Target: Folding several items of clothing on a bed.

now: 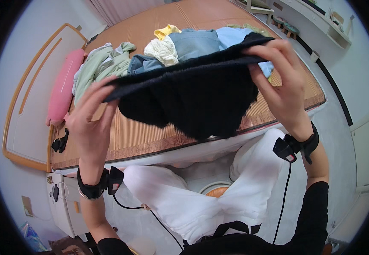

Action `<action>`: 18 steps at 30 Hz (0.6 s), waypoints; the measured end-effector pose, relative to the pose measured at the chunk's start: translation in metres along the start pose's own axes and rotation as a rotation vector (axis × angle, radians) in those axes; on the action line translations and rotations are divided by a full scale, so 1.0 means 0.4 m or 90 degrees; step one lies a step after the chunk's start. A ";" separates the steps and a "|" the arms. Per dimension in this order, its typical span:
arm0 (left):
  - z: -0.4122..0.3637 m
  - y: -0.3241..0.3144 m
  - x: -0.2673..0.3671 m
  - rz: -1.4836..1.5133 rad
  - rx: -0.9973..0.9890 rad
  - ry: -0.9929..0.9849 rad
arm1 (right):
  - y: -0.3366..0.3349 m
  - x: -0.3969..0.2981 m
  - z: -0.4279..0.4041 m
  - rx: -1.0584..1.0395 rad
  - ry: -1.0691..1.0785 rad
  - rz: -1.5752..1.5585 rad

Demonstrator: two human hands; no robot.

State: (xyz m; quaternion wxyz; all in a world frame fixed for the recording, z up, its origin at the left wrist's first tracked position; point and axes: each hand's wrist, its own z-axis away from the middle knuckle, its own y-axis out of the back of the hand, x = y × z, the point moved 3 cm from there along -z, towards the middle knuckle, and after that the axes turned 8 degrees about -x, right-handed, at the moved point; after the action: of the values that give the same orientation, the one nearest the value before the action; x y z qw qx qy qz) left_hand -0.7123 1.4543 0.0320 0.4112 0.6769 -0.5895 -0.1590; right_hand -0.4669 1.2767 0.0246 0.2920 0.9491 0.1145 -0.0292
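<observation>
A black fabric garment (197,95) hangs stretched between my two hands, above the near edge of the bed. My left hand (92,108) pinches one end of its straight upper band. At the other end my right hand (280,73) grips the same band between thumb and fingers. The lower edge droops freely and looks fuzzy; which kind of garment it is, I cannot tell. Behind it lie blue denim clothes (194,43), a white knitted piece (161,51), a yellow cloth (167,31) and light blue fabric (232,36), partly covered by the garment.
The bed has a brown woven mat (133,137). Pale green clothing (108,60) is heaped on the left, beside a pink plush bolster (66,83) near the headboard (37,95). A small black item (60,142) rests at the mat's corner. Cables (286,194) run from both wrist-worn devices.
</observation>
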 end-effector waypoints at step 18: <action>0.321 -0.316 -0.021 0.117 -0.386 -0.023 | -0.179 0.002 0.338 -0.502 -0.045 -0.187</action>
State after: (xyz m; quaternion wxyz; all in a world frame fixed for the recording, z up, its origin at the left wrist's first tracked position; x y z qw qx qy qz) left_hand -0.7200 1.4106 -0.1427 0.5962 0.4647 -0.5810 -0.3017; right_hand -0.4812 1.2585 -0.1268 0.6295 0.7365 0.2407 -0.0573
